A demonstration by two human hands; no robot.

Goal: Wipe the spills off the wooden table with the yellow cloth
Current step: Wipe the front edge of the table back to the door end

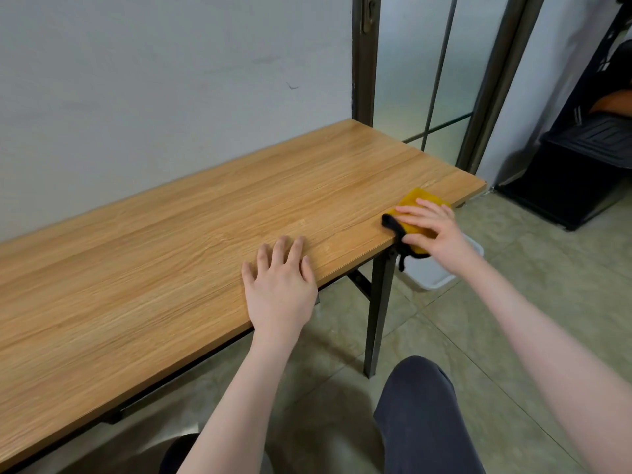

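Near the table's (pixel 164 254) right end, at about two o'clock from the middle of our view, our right hand (pixel 432 227) rests on the yellow cloth (pixel 415 200). Its fingers are spread and fairly straight, pressing the cloth flat against the wood right at the front edge, close to the corner. We cannot tell whether the thumb hooks under the cloth. A black loop (pixel 396 234) stitched to the cloth lies at its nine o'clock side, and its tail dangles over the table edge.

Our left hand (pixel 278 282) lies palm down on the table at the centre of our view, fingers spread wide and holding nothing, the heel of the hand at the front edge. It is well apart from the cloth.

We can make out no spill on the wood grain from here.

Below the right hand, on the tiled floor (pixel 513 302), a white bin (pixel 431 278) stands just beside the dark table leg (pixel 378 309). At six o'clock our knee (pixel 420 412) in dark trousers shows. At twelve o'clock a pale wall (pixel 171 80) runs behind the table, with a glass door (pixel 427 63) at one o'clock.
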